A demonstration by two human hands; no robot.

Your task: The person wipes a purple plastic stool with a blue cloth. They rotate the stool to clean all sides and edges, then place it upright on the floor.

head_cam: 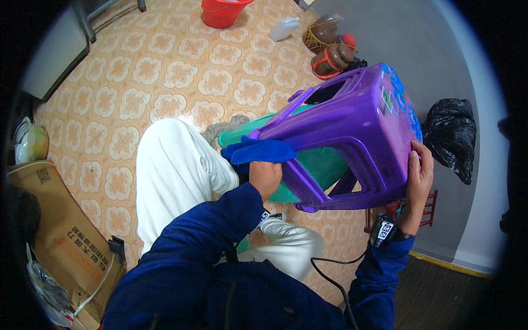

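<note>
A purple plastic stool (330, 136) lies tipped on its side before me, its patterned seat facing right and its legs to the left. My left hand (266, 179) grips a blue cloth (264, 151) against one of the stool's legs. With its fingers on the lower edge of the seat, my right hand (420, 181) steadies the stool. Beneath the stool, partly hidden, is a green plastic object (319, 165) whose kind I cannot tell. A grey cloth (227, 126) lies beside it, near my knee.
Brown jars (338, 57) stand along the grey wall, with a black plastic bag (450, 136) nearer. A red bucket (225, 12) and a white plastic container (284, 29) are at the far side. A cardboard box (78, 243) sits left; a black cable (330, 276) hangs near my right arm.
</note>
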